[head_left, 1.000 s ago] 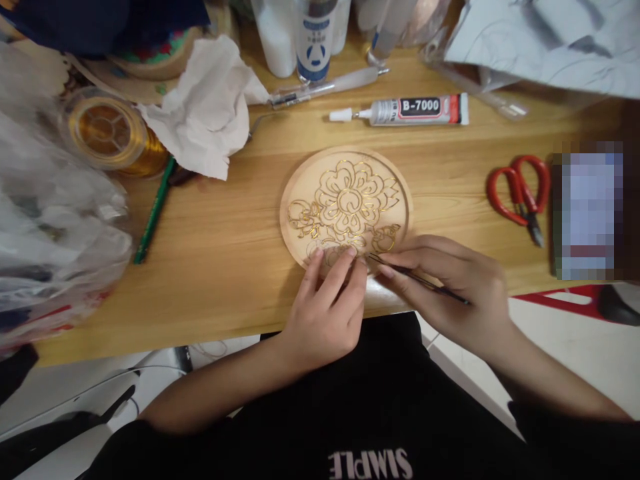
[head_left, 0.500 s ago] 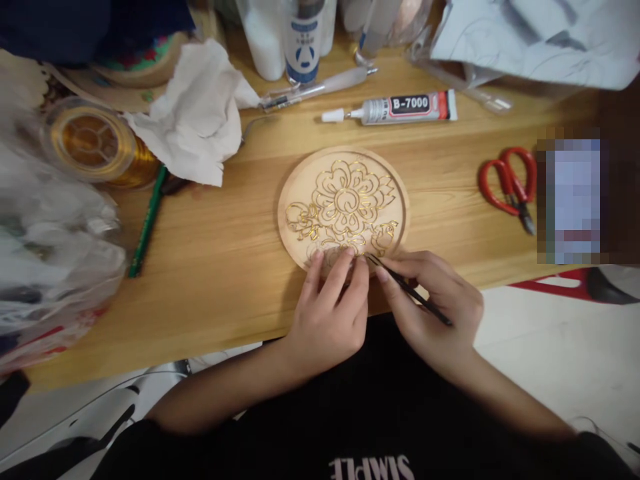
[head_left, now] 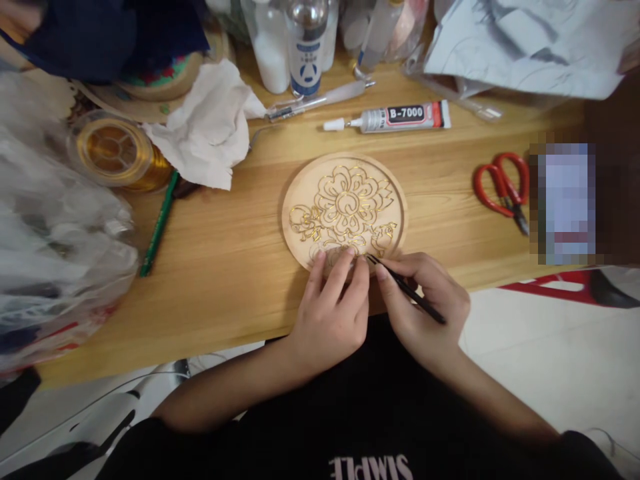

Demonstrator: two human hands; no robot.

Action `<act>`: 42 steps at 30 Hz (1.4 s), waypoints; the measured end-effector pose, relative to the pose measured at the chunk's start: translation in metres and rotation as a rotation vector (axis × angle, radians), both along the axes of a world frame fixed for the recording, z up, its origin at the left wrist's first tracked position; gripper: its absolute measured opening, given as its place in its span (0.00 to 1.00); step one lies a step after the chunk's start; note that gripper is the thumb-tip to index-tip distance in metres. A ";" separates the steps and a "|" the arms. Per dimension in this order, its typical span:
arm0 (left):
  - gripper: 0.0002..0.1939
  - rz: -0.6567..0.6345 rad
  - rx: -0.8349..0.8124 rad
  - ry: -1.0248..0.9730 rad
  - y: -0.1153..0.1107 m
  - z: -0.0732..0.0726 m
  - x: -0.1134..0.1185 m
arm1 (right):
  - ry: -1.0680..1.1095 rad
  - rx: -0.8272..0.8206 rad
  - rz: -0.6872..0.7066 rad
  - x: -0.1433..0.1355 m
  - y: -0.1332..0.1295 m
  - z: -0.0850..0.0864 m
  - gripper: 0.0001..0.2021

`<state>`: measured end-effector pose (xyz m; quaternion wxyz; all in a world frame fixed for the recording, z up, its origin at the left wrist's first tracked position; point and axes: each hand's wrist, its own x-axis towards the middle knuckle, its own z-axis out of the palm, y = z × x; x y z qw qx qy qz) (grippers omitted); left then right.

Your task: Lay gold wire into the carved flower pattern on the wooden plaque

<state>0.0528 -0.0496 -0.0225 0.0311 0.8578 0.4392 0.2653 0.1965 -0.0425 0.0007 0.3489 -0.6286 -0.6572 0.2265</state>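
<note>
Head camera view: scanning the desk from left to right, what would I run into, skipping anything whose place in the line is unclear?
Clear plastic bag, green pencil, round wooden plate, right hand gripping a thin black tool, red-handled cutters, pixelated screen.

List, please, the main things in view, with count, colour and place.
table: 1, light brown, centre
plate: 1, pale wood, mid-table
thin tool: 1, black, at plate's edge
glue tube: 1, silver, behind plate
pliers: 1, red, right
screen: 1, pixelated, far right
bottles: at least 3, clear or white, back
pens: count unclear, clear, before bottles
crumpled tissue: 1, white, back left
spool: 1, gold, left
pencil: 1, green, left
plastic bag: at least 1, whitish, far left
cloth: 1, dark blue, back left
paper: at least 1, white, back right
shirt: 1, black, bottom
left hand: 1, bare, fingertips on plate
right hand: 1, bare, holding tool
</note>
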 end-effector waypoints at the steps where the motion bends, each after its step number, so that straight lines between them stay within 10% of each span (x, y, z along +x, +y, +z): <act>1: 0.12 -0.004 0.005 0.005 0.000 0.000 0.000 | 0.003 0.010 -0.013 -0.001 -0.001 -0.001 0.06; 10: 0.08 0.012 0.061 0.021 0.000 0.000 0.001 | 0.137 0.063 -0.113 0.017 0.001 -0.004 0.11; 30: 0.19 0.397 0.042 -0.022 -0.020 -0.011 0.050 | -0.063 0.129 0.305 0.035 0.040 -0.017 0.05; 42: 0.20 0.369 -0.031 0.009 -0.023 -0.008 0.046 | -0.046 0.185 0.325 0.038 0.042 -0.027 0.05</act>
